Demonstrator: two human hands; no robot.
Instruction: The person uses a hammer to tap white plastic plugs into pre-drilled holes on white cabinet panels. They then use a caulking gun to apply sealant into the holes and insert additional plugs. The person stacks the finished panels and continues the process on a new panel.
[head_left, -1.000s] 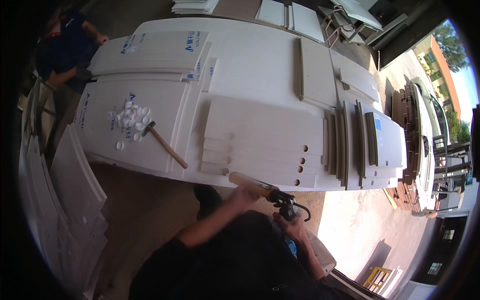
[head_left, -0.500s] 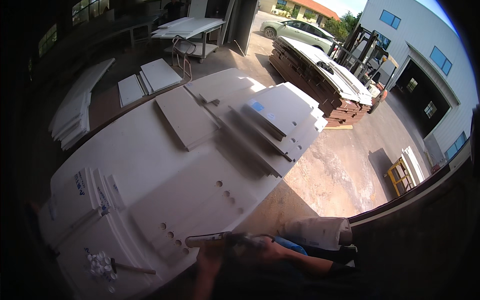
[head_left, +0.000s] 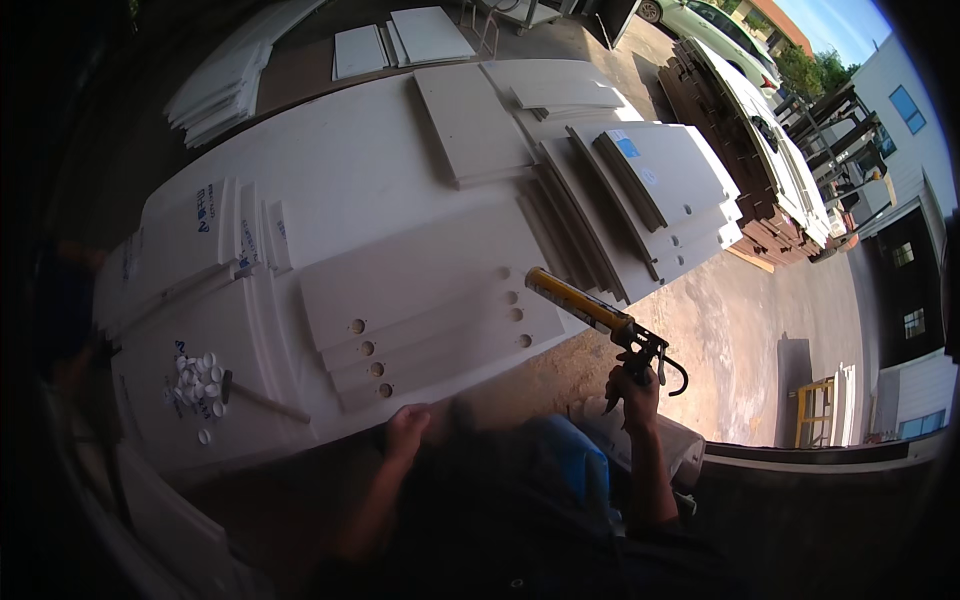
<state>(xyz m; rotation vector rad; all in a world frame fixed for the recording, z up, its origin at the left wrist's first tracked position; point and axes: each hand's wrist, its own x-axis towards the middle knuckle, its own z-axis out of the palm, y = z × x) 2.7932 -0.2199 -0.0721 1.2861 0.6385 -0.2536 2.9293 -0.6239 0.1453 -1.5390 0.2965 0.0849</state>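
My right hand (head_left: 636,397) is wrapped round the grip of a caulking gun (head_left: 590,308). A yellow tube lies in its frame, and its front end points up and left over the far corner of some stacked white panels (head_left: 430,310). These panels have round holes near their ends and lie in a stepped pile. Just off the table's near edge is my left hand (head_left: 408,430), with loosely bent fingers and no object visible in it. To its left, a heap of small white round caps (head_left: 198,382) lies beside a hammer (head_left: 268,400) with a wooden handle.
More panels (head_left: 660,180) are piled at the table's right end, and others (head_left: 190,240) at its left. A bare white sheet (head_left: 340,165) covers the middle. Beyond stand a tall board stack (head_left: 740,150), a forklift (head_left: 850,170) and a yellow rack (head_left: 815,410). A whitish sack (head_left: 680,445) is near my right forearm.
My hands have moved apart. The right has swung the caulking gun up and right, away from the holed panels; the left has let go of it or moved off. The view has turned.
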